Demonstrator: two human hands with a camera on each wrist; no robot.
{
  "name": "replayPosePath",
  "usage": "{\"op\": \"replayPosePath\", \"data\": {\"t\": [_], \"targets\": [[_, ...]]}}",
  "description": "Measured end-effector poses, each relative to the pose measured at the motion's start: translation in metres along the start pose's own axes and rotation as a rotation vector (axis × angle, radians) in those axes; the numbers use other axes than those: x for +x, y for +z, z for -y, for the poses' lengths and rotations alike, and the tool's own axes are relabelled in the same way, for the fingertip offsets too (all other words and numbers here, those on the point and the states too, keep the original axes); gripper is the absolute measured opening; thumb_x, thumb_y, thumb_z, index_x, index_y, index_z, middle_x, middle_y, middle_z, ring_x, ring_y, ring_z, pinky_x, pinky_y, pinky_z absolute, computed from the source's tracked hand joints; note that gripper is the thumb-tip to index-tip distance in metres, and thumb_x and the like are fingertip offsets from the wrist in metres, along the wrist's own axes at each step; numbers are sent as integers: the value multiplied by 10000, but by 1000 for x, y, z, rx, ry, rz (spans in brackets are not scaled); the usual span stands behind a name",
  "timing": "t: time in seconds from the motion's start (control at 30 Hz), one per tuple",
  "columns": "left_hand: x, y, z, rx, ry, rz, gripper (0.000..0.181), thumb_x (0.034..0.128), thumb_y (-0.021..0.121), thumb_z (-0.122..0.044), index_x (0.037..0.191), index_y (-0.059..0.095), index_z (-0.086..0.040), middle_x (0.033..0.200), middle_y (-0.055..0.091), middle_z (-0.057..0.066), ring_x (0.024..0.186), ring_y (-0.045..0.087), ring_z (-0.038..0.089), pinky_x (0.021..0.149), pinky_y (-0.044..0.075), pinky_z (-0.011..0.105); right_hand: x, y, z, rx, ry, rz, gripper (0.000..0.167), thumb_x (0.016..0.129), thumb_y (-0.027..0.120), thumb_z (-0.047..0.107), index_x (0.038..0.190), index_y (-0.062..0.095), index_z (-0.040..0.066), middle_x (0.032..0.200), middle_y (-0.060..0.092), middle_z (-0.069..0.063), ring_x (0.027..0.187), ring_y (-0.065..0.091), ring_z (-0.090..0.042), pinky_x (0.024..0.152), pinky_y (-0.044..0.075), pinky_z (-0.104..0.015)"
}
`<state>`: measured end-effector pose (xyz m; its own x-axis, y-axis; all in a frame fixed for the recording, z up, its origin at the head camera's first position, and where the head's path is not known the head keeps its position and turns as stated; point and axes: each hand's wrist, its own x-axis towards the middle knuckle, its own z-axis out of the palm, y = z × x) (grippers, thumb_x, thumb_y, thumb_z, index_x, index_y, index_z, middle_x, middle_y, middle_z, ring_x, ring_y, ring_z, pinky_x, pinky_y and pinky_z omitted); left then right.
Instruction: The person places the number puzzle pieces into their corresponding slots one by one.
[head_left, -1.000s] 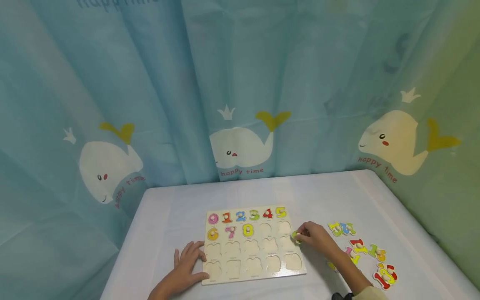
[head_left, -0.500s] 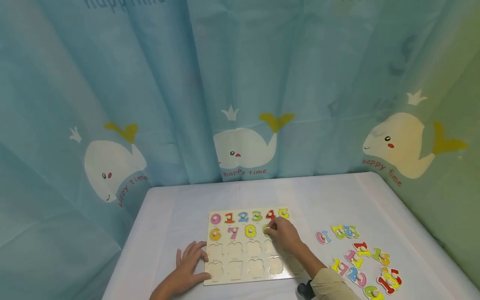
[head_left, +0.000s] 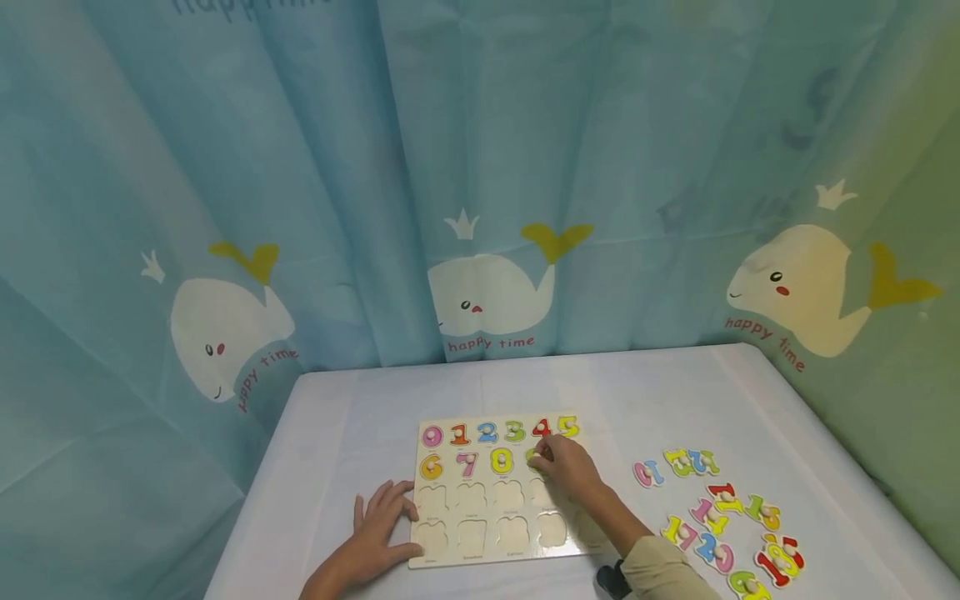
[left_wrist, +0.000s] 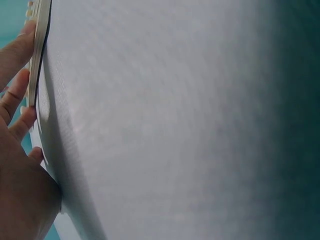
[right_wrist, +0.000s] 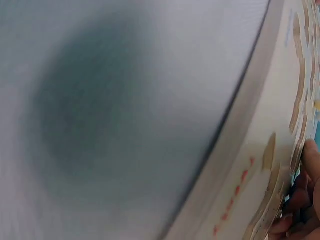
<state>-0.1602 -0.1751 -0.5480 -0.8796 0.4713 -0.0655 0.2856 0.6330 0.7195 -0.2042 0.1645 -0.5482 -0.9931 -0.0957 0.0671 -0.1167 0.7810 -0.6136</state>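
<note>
A wooden number board (head_left: 487, 493) lies on the white table, with numbers 0 to 8 seated in its two upper rows. My right hand (head_left: 573, 473) pinches a green number piece (head_left: 532, 456) at the slot right of the 8; the hand covers part of it. At the board's left edge my left hand (head_left: 369, 537) rests with fingers spread, its tips touching the rim. In the left wrist view the left hand (left_wrist: 20, 130) touches the board's side (left_wrist: 36, 65). The right wrist view shows the right hand (right_wrist: 305, 200) low over the board (right_wrist: 240, 170).
Several loose two-digit number pieces lie right of the board, among them a pink and blue 10 (head_left: 648, 474), a 12 (head_left: 703, 462) and a 17 (head_left: 678, 532). A blue curtain (head_left: 330, 208) with whales hangs behind the table (head_left: 360, 400).
My right hand has moved left from the board's right edge to the slot beside the 8, carrying the green piece. The left hand has stayed at the left edge.
</note>
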Motion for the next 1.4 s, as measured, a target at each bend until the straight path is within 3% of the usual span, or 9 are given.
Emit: {"op": "replayPosePath", "data": {"t": [0.2, 0.3, 0.47, 0.67, 0.8, 1.07, 1.13, 1.4], "targets": [[0, -1, -1, 5, 17, -2, 362, 756, 734, -429, 909, 471, -233, 1414, 364, 148, 1329, 125, 509, 916, -162, 725, 4, -31, -18, 44, -151, 194, 222, 893, 645, 179, 1086, 651, 68, 789, 567, 65, 700, 492, -103, 638, 449, -294], [0, 0, 0, 21, 40, -22, 355, 751, 736, -427, 901, 471, -244, 1402, 378, 151, 1321, 145, 513, 910, -145, 739, 2, -48, -27, 12, -180, 136, 200, 911, 611, 130, 1090, 663, 57, 824, 605, 23, 691, 504, -97, 623, 456, -290], [-1, 0, 2, 37, 44, -25, 347, 752, 730, -430, 890, 465, -253, 1403, 379, 154, 1316, 156, 513, 904, -135, 748, -9, -69, -45, -14, -60, 5, 167, 930, 589, 149, 1043, 681, 67, 975, 651, -40, 756, 552, -122, 668, 482, -331], [-1, -1, 0, 28, 25, -6, 349, 758, 726, -432, 884, 462, -242, 1413, 365, 165, 1322, 132, 516, 901, -155, 743, -28, -97, -80, -55, -6, -170, 193, 971, 518, 121, 1072, 660, 39, 845, 621, -27, 720, 550, -150, 613, 462, -343], [-1, -2, -2, 18, 20, -5, 350, 756, 732, -424, 882, 462, -239, 1413, 363, 164, 1324, 121, 514, 904, -167, 735, -45, -118, -98, -68, 41, -246, 205, 980, 480, 85, 1083, 637, 0, 846, 631, -70, 726, 552, -185, 605, 453, -348], [-1, -2, 0, 27, 5, 0, 359, 752, 732, -444, 875, 460, -246, 1413, 363, 162, 1325, 112, 518, 910, -163, 730, -76, -145, -127, -100, 253, -274, 271, 974, 468, 129, 1097, 603, -71, 977, 615, -260, 837, 570, -356, 658, 483, -459], [-1, -2, 1, 30, -6, -4, 359, 749, 732, -453, 868, 459, -254, 1413, 366, 156, 1329, 115, 509, 915, -160, 727, -81, -147, -131, -94, 278, -257, 280, 968, 476, 138, 1099, 593, -81, 986, 605, -276, 870, 563, -388, 684, 478, -489], [-1, -2, -1, 14, 2, 6, 348, 755, 730, -435, 865, 462, -242, 1419, 352, 164, 1331, 99, 508, 909, -182, 722, -92, -149, -142, -92, 348, -201, 303, 951, 514, 143, 1120, 567, -103, 934, 594, -229, 828, 555, -345, 634, 479, -411]]}}
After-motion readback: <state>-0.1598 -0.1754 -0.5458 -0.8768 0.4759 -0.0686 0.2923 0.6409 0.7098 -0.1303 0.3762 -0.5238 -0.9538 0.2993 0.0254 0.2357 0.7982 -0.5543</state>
